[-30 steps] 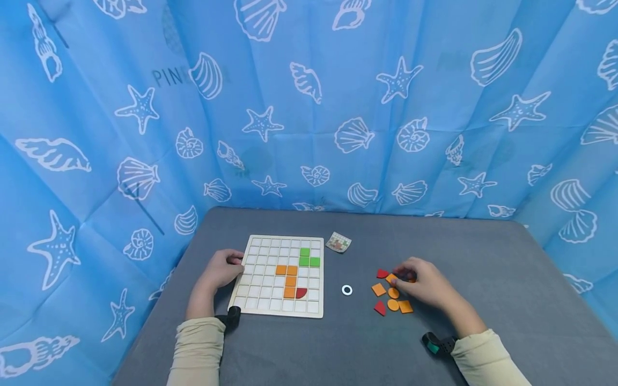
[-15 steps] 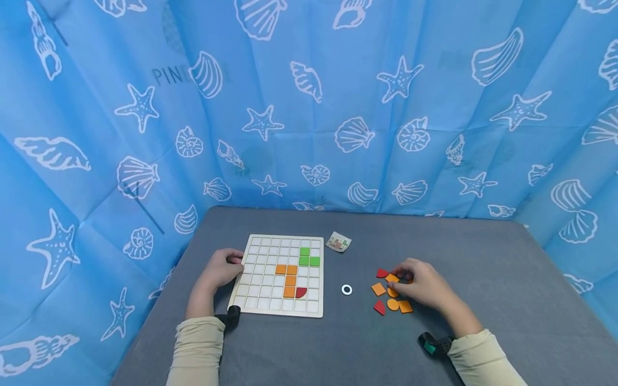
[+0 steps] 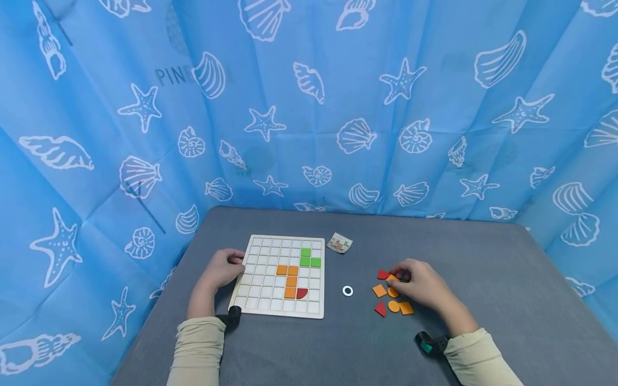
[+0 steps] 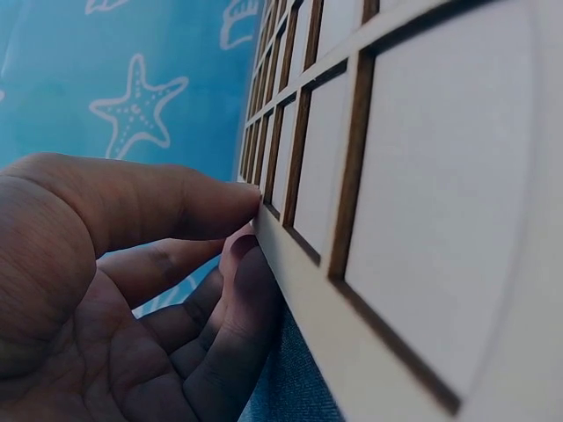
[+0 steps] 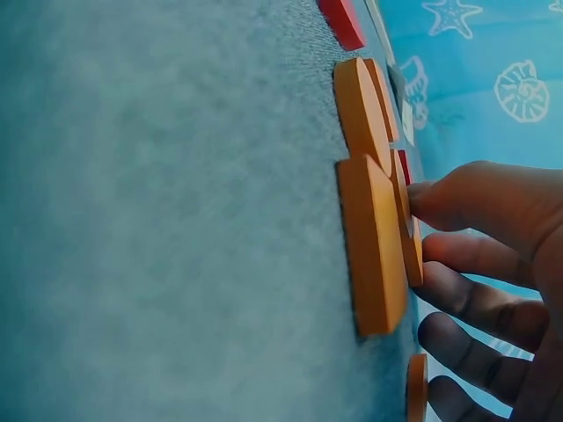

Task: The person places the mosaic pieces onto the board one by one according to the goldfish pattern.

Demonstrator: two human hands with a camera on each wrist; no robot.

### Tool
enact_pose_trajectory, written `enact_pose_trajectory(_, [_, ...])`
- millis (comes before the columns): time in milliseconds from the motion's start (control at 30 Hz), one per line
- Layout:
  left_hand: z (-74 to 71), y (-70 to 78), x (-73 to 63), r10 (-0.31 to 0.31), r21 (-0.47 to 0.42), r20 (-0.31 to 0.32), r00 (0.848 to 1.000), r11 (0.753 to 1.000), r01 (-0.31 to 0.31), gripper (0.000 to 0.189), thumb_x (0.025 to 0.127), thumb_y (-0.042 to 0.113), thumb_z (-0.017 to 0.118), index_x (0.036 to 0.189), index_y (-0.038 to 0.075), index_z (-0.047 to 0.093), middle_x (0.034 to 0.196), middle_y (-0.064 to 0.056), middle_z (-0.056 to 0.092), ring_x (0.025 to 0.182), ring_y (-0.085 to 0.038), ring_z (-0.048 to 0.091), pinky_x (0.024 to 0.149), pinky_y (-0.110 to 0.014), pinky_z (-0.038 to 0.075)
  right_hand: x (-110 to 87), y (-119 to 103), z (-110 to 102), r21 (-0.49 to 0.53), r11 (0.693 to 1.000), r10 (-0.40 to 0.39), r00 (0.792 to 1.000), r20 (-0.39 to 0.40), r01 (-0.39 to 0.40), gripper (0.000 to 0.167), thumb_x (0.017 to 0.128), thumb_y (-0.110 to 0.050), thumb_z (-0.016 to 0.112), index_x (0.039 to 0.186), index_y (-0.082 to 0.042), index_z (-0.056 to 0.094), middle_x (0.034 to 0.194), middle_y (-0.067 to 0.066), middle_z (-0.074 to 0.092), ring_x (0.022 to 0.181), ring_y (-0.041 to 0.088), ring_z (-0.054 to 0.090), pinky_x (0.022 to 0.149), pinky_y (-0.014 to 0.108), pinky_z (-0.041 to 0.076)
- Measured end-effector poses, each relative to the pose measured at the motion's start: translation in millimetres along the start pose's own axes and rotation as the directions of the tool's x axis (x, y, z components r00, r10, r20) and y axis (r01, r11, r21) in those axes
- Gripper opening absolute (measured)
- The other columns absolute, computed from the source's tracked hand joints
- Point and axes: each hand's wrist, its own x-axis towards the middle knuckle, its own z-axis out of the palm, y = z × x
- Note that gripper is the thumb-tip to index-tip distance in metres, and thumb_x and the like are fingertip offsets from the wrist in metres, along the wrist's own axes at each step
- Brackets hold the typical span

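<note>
Grey tabletop (image 3: 338,348) bears a ring (image 3: 344,291) between board (image 3: 263,279) and tiles (image 3: 380,290).

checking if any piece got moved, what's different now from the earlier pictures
The right hand has slid slightly left, toward the white grid board; its thumb now partly covers the upper orange disc. Whether it grips a piece is unclear. The left hand stays at the board's left edge; the board, its tiles and the white ring stay put.
</note>
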Motion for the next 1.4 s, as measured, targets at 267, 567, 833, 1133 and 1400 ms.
enact_pose_trajectory(267, [-1.0,0.0,1.2,0.003,0.013,0.000,1.000,1.000,-0.003,0.042,0.094,0.004,0.064,0.136,-0.004,0.065,0.114,-0.019,0.066,0.098,-0.030,0.062,0.082,-0.043,0.050,3.0,-7,4,-0.032,0.999,0.031,0.999,0.011,-0.030,0.023,0.092,-0.028,0.082,0.107,-0.011,0.079,0.093,-0.001,0.070,0.080,0.012,0.060,0.069,0.033,0.051])
enact_pose_trajectory(567, [-2.9,2.2,0.4,0.008,0.011,0.004,1.000,1.000,-0.008,0.042,0.094,0.005,0.065,0.135,-0.004,0.066,0.112,-0.018,0.066,0.097,-0.029,0.061,0.081,-0.042,0.050,3.7,-10,5,-0.069,0.997,0.024,1.000,-0.017,-0.025,0.021,0.089,-0.029,0.083,0.104,-0.014,0.079,0.093,-0.003,0.072,0.079,0.012,0.059,0.068,0.033,0.050])
enact_pose_trajectory(833, [-2.3,1.7,-0.2,0.003,0.008,-0.006,1.000,1.000,-0.003,0.042,0.094,0.004,0.064,0.135,-0.004,0.066,0.112,-0.018,0.066,0.096,-0.029,0.061,0.080,-0.041,0.049,4.7,-10,4,-0.075,0.997,0.032,0.999,-0.003,-0.032,0.023,0.088,-0.030,0.083,0.104,-0.014,0.079,0.096,0.001,0.072,0.078,0.013,0.059,0.067,0.032,0.050])
enact_pose_trajectory(1133, [-2.5,2.1,-1.0,-0.007,0.011,0.003,1.000,1.000,0.007,0.043,0.094,0.004,0.064,0.137,-0.004,0.064,0.114,-0.020,0.065,0.098,-0.030,0.062,0.083,-0.044,0.051,8.2,-18,2,-0.073,0.997,0.003,1.000,-0.019,-0.005,0.019,0.090,-0.029,0.083,0.103,-0.015,0.079,0.095,0.000,0.071,0.075,0.013,0.056,0.063,0.031,0.047])
enact_pose_trajectory(1400, [-1.9,1.9,-0.6,-0.010,0.012,0.000,1.000,1.000,0.010,0.043,0.094,0.004,0.064,0.137,-0.004,0.064,0.115,-0.020,0.066,0.099,-0.030,0.062,0.084,-0.045,0.051,22.0,-39,5,-0.036,0.996,-0.086,0.996,-0.018,0.085,0.016,0.090,-0.025,0.083,0.103,-0.015,0.079,0.095,-0.003,0.070,0.080,0.011,0.059,0.064,0.030,0.050])
